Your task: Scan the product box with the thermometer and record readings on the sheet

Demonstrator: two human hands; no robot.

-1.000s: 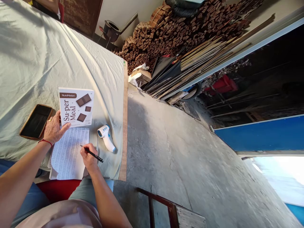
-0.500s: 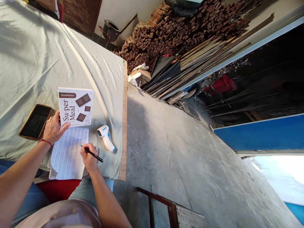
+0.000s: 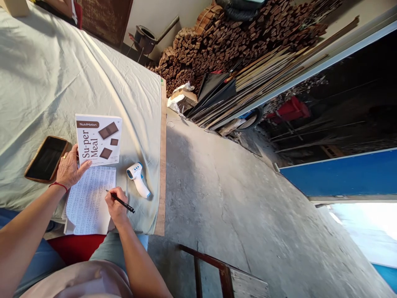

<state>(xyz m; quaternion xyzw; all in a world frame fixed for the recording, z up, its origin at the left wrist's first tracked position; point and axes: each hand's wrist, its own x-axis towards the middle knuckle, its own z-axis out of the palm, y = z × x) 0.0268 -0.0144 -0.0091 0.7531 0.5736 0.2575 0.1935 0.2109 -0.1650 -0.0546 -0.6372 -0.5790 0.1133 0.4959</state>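
Note:
My left hand [image 3: 70, 169] grips the lower left corner of a white box [image 3: 111, 130] printed "NutriMotion Su-per Meal", thumb on its front and fingers partly hidden behind it. Below the box lies a notebook [image 3: 88, 203], its page covered in rows of handwriting. Pinched in my right hand [image 3: 117, 207] is a black pen [image 3: 125, 203], its tip at the right part of the page. A white and blue infrared thermometer [image 3: 138, 180] lies to the right of that hand. On the other side, a phone [image 3: 46, 158] with a dark screen rests left of my left hand.
A pale cloth [image 3: 62, 95] covers the table. Another person's arm [image 3: 62, 6] and a cardboard box [image 3: 16, 7] show at the far left corner. Stacked firewood [image 3: 223, 45] and a metal stove [image 3: 144, 39] stand beyond. A wooden frame [image 3: 223, 271] is on the floor at right.
A cardboard box has come into view at the top left corner, and the other person's arm there has shifted. The pen tip has moved very slightly right; my left hand stays in place.

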